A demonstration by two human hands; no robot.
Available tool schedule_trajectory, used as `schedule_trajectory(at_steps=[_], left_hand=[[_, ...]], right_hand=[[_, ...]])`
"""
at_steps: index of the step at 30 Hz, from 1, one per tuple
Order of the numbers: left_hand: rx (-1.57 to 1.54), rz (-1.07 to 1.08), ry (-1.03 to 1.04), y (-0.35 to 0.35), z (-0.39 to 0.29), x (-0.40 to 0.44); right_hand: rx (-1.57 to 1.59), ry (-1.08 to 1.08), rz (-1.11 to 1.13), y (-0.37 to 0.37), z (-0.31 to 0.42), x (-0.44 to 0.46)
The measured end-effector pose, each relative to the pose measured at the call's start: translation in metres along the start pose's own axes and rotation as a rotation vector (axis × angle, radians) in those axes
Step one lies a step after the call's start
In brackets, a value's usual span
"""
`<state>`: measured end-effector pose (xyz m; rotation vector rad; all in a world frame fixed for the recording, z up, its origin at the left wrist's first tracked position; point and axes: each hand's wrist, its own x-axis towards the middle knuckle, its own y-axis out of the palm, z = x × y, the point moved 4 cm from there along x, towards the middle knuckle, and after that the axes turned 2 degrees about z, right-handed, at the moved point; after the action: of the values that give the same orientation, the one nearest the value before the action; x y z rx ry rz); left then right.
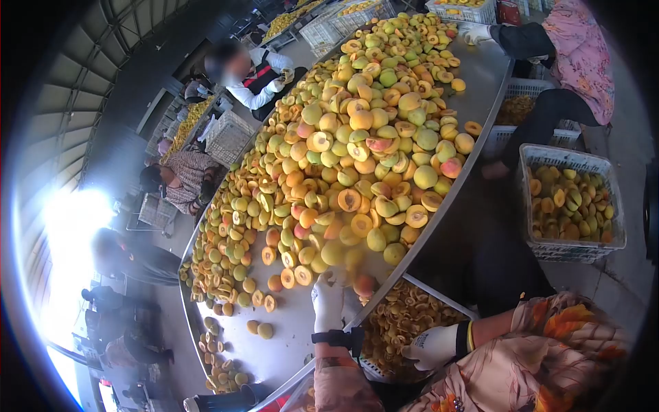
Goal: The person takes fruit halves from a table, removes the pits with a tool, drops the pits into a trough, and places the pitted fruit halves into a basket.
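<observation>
My left hand (327,302), in a white glove with a black band at the wrist, is over the near edge of the metal table (281,343). Its fingertips blur beside a reddish peach (364,285) and other yellow peaches; whether they grip one is unclear. Lower right, my right hand (432,347), also gloved in white, is curled above a crate of brown-yellow peach pieces (401,323). What its fingers hold, if anything, does not show. A large heap of whole and halved peaches (343,158) covers much of the table.
A crate of peach halves (571,206) stands on the floor at right, with another crate (525,86) behind it. A co-worker's gloved hand (475,33) rests at the table's far end. More people work along the left side, near further crates (228,137).
</observation>
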<state>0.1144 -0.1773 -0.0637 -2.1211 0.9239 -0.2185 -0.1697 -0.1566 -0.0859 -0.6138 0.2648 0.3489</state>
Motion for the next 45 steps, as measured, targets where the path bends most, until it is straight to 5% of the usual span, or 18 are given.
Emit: schedule_trajectory(at_steps=[8,12,14,19,23,25,35,45], left_hand=[[-0.393,0.252,-0.077,0.013,-0.025,0.000],[-0.570,0.176,-0.110,0.004,-0.013,-0.023],[-0.802,0.088,-0.099,-0.006,-0.018,-0.051],[-1.317,0.042,-0.083,-0.026,-0.010,-0.120],[-1.436,-0.008,0.063,-0.037,-0.041,-0.183],[-1.294,-0.004,0.171,-0.039,-0.038,-0.200],[-0.966,-0.403,0.300,-0.038,-0.063,-0.263],[-1.024,-0.274,0.303,-0.047,-0.064,-0.262]], right_hand=[[0.077,-0.027,-0.091,-0.008,-0.002,-0.003],[0.075,0.048,-0.171,-0.020,0.002,-0.010],[-0.014,-0.167,-0.372,-0.016,-0.006,-0.004],[0.245,-0.078,-0.540,-0.032,0.016,-0.011],[0.271,-0.185,-0.654,-0.028,0.044,-0.010],[0.240,-0.340,-0.756,-0.030,0.068,-0.017],[0.135,-0.373,-0.740,-0.017,0.111,-0.029],[0.403,-0.497,-0.345,-0.029,0.120,-0.033]])
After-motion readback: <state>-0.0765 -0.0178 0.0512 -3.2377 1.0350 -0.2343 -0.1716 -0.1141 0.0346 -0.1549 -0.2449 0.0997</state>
